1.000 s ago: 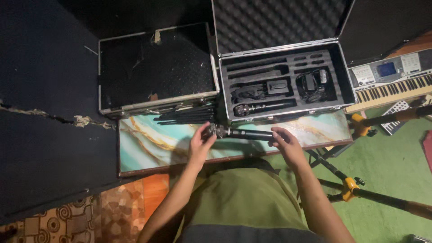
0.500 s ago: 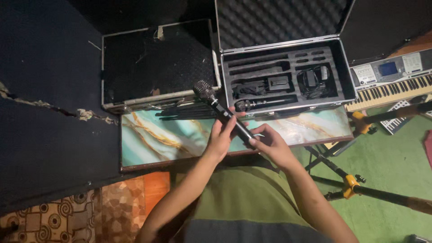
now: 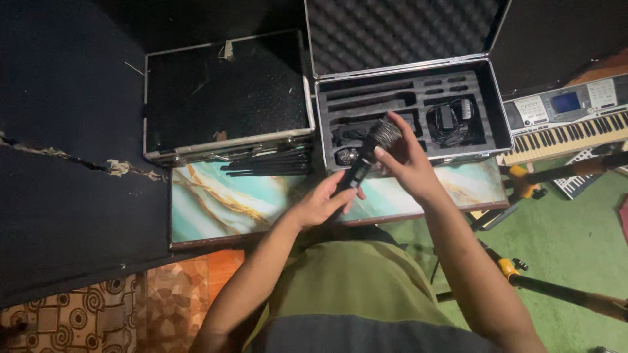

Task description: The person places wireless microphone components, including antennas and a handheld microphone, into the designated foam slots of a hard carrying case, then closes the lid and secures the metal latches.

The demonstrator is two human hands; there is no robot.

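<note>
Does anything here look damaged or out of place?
Yes. The dark wall covering on the left has a ragged tear with pale crumbling material showing. In the open foam case, the long slots are empty; one microphone is out, held by the left hand and right hand. Another lies at the case's front edge.

Dim, warm indoor light, deep shadow over the dark left side, slight wide-angle bending at edges, soft grainy detail
</note>
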